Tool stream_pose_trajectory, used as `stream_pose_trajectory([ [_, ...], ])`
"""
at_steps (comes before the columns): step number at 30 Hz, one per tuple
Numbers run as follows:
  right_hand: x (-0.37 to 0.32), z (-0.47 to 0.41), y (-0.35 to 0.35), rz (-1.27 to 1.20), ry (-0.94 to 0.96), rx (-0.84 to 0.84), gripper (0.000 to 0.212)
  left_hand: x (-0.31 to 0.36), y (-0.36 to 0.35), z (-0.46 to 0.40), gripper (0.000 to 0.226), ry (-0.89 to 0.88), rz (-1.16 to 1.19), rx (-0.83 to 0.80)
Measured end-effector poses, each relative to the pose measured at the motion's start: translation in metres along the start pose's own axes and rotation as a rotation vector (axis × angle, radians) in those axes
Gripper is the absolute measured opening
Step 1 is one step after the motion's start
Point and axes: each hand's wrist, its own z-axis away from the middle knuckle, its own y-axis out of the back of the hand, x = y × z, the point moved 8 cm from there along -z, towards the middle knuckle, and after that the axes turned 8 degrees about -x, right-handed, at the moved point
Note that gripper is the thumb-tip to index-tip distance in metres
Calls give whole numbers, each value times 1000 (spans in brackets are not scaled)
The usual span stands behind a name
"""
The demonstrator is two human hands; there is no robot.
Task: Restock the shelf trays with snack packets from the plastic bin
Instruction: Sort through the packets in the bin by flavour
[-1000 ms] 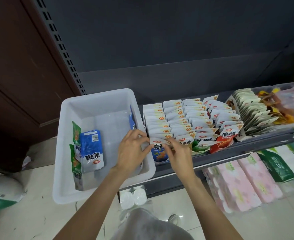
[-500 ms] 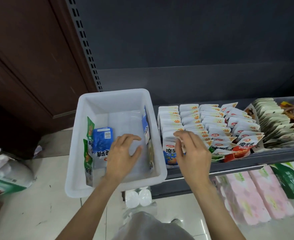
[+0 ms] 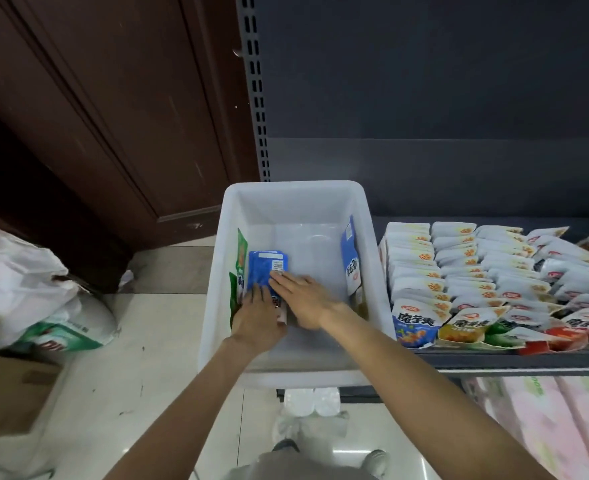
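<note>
- Fingers of our right hand (image 3: 305, 299) lie straight and close together, tips pressing on the blue snack packet (image 3: 264, 271) near its barcode.
- Our left hand (image 3: 256, 318) rests on the lower end of that same packet, fingers stretched forward; whether any curl under its edge we cannot tell.
- That packet lies flat on the floor of the white plastic bin (image 3: 286, 192), towards its left side.
- Green packets (image 3: 240, 263) stand on edge between it and the bin's left wall.
- Another blue packet (image 3: 351, 261) leans upright against the right wall.
- Just beside the bin on the right, the shelf tray rows (image 3: 459, 268) hold packed white-topped packets.
- A dark wooden door (image 3: 95, 116) stands to the left.
- White plastic bags (image 3: 26, 289) and a cardboard box (image 3: 12, 393) sit on the tiled floor.
- Pink wrapped packs (image 3: 542, 420) lie below the shelf.
</note>
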Motion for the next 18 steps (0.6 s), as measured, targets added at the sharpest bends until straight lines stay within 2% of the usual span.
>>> stream_pose_trajectory([
  [4, 19, 13, -11, 208, -150, -73, 73, 7, -4, -2, 75, -145, 121, -61],
  [8, 15, 21, -10, 282, -244, -98, 79, 13, 4, -4, 77, -186, 103, 4],
  [12, 4, 20, -1, 302, -230, 23, 46, 12, 6, -4, 74, -158, 103, 13],
  [16, -5, 29, 0, 258, -125, 91, 38, 12, 5, -3, 79, -137, 90, -5],
  [18, -7, 38, 8, 203, -87, 139, 27, 10, 6, -1, 83, -158, 222, -21],
])
